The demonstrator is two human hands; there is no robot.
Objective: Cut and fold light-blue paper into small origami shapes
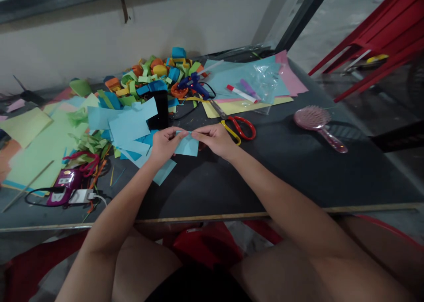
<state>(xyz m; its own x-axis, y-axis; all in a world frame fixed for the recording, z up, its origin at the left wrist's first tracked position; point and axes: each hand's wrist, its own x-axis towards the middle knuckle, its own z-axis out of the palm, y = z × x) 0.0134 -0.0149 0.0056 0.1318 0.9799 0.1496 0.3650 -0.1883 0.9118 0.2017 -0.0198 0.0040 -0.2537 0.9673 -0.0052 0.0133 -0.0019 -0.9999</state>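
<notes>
Over the dark table, my left hand (164, 145) and my right hand (217, 138) pinch the top edge of a small light-blue piece of paper (187, 146) between thumbs and fingers. The paper hangs down below my fingertips. Left of my left hand lie loose light-blue paper sheets (129, 127), overlapping one another. Just beyond my right hand are scissors (238, 126) with red and yellow handles. A black upright object (160, 109), whose kind I cannot make out, is behind my left hand.
Folded colourful paper pieces (159, 70) heap against the wall, beside a blue glue gun (194, 86). Coloured sheets, a red-and-white marker (241, 93) and clear plastic lie at the back right. A pink hairbrush (319, 123) rests rightward. A purple device (66, 186) with cables sits front left.
</notes>
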